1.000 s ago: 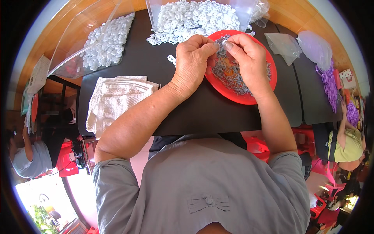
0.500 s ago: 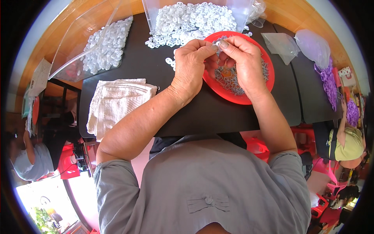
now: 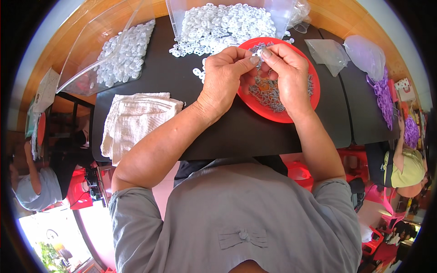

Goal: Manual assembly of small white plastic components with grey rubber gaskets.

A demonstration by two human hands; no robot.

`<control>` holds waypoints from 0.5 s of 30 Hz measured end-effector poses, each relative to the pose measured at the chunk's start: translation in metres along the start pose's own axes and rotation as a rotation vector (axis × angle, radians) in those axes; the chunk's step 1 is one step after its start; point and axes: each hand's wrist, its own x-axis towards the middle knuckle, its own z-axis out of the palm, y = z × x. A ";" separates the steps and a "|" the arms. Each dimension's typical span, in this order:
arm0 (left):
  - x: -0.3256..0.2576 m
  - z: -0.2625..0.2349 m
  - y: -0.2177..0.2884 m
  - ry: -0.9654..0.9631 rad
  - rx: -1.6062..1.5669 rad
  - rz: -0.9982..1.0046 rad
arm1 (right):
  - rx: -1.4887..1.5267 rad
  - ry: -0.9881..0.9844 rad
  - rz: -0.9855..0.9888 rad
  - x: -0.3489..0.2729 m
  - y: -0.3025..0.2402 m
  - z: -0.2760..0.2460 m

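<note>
Your two hands meet in front of you over the far left part of the red tray (image 3: 281, 118), wrists raised and thumbs turned in toward each other. Your left hand (image 3: 221, 82) comes in from the left with its knuckles up; your right hand (image 3: 290, 75) angles in from the right, over the tray. Thumb and fingertips of both are pinched together around one small white piece (image 3: 258, 53), the other fingers curling underneath; whether those cup anything more, you cannot tell from here.

That piece sits between your two thumb tips, above the grey screw-like parts (image 3: 268, 95) strewn in the tray. Just left of your left hand, a few loose white pieces (image 3: 197, 72) lie on the dark table (image 3: 250, 143). Beyond your hands, a clear bin (image 3: 175, 20) lets a heap of similar white pieces spill onto the tabletop. Farther left, a second clear container (image 3: 75, 81) holds more, and a folded cream cloth (image 3: 136, 120) lies near your left forearm. To your right rest a flat clear bag (image 3: 328, 54), a fuller translucent bag (image 3: 365, 55) and purple strands (image 3: 381, 102).

Around the room, people sit at either side, near red stools (image 3: 78, 189).
</note>
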 end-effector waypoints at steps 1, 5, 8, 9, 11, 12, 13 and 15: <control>0.000 -0.001 0.000 0.000 0.000 0.000 | -0.024 -0.024 0.007 0.001 -0.002 -0.001; 0.000 -0.003 0.003 -0.028 0.015 0.016 | 0.000 -0.134 0.002 0.006 -0.002 -0.011; 0.000 -0.001 0.006 -0.055 -0.007 0.047 | 0.064 -0.162 0.033 0.009 -0.003 -0.017; 0.000 0.000 0.006 -0.073 -0.033 0.069 | 0.063 -0.160 0.034 0.009 -0.004 -0.018; 0.000 0.000 0.006 -0.116 -0.009 0.094 | 0.101 -0.230 0.104 0.009 -0.010 -0.022; 0.000 -0.001 0.006 -0.157 0.012 0.117 | 0.103 -0.228 0.102 0.008 -0.012 -0.024; 0.001 -0.002 0.006 -0.157 0.011 0.115 | 0.114 -0.252 0.120 0.009 -0.013 -0.024; 0.002 -0.003 0.005 -0.185 0.028 0.161 | 0.126 -0.274 0.140 0.010 -0.014 -0.026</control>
